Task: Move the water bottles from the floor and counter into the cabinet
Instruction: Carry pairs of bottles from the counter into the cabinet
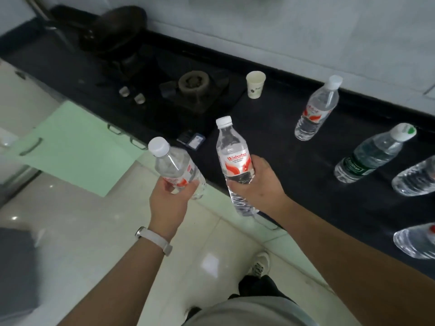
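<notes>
Black bench stands against pale grey wall. Gas hob set into bench. Below bench, glossy pale tiled floor shows light reflections.

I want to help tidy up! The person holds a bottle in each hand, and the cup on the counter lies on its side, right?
No. The head view shows the cup standing upright on the counter. The left hand grips the left bottle, the right hand the right bottle.

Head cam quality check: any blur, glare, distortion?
Head view: sharp at centre, and the label on the bottle in the right hand is readable. The pan and the edge bottles at far right are blurred. Bright glare spots sit on the floor tiles. The wide angle bends the counter edge.
</notes>
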A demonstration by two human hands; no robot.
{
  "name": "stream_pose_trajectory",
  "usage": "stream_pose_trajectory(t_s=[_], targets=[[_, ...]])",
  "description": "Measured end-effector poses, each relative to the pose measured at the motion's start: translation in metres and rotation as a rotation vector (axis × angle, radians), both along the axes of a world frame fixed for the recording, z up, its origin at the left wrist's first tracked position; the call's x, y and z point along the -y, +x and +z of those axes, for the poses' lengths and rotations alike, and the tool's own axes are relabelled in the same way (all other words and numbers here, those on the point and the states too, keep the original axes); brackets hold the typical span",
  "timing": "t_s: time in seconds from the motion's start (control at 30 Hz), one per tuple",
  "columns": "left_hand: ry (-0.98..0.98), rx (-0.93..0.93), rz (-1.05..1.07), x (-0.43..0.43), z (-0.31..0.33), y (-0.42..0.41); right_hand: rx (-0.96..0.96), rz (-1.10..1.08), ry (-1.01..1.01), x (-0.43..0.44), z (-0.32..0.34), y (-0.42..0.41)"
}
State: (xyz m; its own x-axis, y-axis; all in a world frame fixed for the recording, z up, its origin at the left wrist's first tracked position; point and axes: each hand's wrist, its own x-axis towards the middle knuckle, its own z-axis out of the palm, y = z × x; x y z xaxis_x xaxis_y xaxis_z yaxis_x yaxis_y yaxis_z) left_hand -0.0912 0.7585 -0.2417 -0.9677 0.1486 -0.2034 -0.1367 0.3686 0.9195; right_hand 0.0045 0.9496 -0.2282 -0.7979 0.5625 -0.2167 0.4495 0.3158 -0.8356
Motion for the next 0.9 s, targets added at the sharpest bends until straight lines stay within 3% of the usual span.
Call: stream_pose_trajectory(t_s=[0.27, 0.6, 0.9], targets=[[0.121, -0.01, 0.191, 0.168, 0.022, 0.008, -0.086, 0.287, 0.205, 0.162, 0.037, -0.026], [0.074, -0.049, 0.411, 0.358, 0.038, 0.032, -0.252, 0.496, 0.113, 0.335, 0.069, -0.05], [0.107, -0.095, 0.614, 0.432, 0.048, 0.023, -0.285, 0.663, 0.016, 0.404, 0.077, -0.089]])
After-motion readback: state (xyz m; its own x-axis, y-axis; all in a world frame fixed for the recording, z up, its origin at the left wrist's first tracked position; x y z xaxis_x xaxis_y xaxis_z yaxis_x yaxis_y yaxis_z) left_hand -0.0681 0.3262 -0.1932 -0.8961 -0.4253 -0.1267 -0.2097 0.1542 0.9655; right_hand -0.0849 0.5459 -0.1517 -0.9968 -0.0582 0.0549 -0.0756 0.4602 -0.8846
